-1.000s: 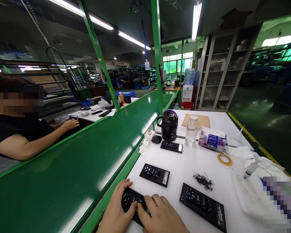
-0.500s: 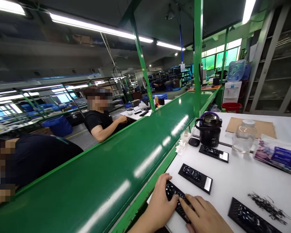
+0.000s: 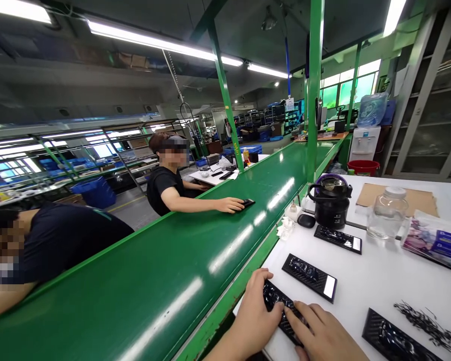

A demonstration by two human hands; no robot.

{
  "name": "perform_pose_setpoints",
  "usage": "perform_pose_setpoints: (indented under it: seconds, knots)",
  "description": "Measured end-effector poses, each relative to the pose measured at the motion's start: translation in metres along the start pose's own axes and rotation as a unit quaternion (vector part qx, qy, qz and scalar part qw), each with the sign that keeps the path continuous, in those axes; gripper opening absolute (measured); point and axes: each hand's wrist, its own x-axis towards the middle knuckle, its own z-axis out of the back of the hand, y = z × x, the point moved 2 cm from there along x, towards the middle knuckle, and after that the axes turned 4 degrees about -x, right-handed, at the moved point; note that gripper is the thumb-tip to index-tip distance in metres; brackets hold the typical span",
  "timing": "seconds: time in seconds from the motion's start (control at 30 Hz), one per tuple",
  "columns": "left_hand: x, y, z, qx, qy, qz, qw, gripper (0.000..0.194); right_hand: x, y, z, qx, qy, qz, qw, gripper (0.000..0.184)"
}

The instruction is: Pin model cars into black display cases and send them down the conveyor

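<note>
At the near edge of the white table, my left hand (image 3: 253,313) wraps the left end of a black model car on a carbon-patterned base (image 3: 273,296). Its thumb presses on top, close to the fingertips of my right hand (image 3: 319,328). That hand grips the near end of the same piece, its thumb low at the side. Fingers cover much of the car. Just beyond lies a similar dark car on its base (image 3: 304,271) with a white label at one end, and another labelled one (image 3: 338,238) farther back. A further car on a base (image 3: 398,341) rests at lower right.
A green conveyor belt (image 3: 165,271) runs along the left. Across it, a co-worker's hand (image 3: 231,204) touches a black plate (image 3: 249,203). Thin black strips (image 3: 428,323), a black jug (image 3: 330,203), a clear jar (image 3: 387,213) and a printed packet (image 3: 434,240) are on the table.
The co-worker across the belt has stretched an arm out over it, a hand now at a black plate there. My hands keep nearly the same hold; the view has shifted slightly.
</note>
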Motion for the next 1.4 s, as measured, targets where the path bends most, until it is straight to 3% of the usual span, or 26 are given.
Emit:
perform_pose_setpoints:
  seconds: [0.43, 0.67, 1.17, 1.4]
  knots:
    - [0.006, -0.001, 0.0, -0.003, -0.026, -0.009, 1.0, 0.048, 0.008, 0.005, 0.015, 0.015, -0.015, -0.012, 1.0, 0.057]
    - [0.01, -0.009, 0.005, 0.011, -0.003, 0.006, 1.0, 0.053, 0.009, 0.006, 0.017, 0.005, -0.026, -0.017, 1.0, 0.058]
    - [0.007, -0.004, 0.008, 0.047, 0.022, -0.041, 0.998, 0.058, 0.005, -0.004, -0.002, -0.019, -0.021, 0.013, 1.0, 0.063]
    - [0.005, -0.007, 0.004, 0.035, 0.005, -0.006, 0.999, 0.056, 0.005, 0.002, 0.005, 0.014, -0.03, -0.015, 0.999, 0.063]
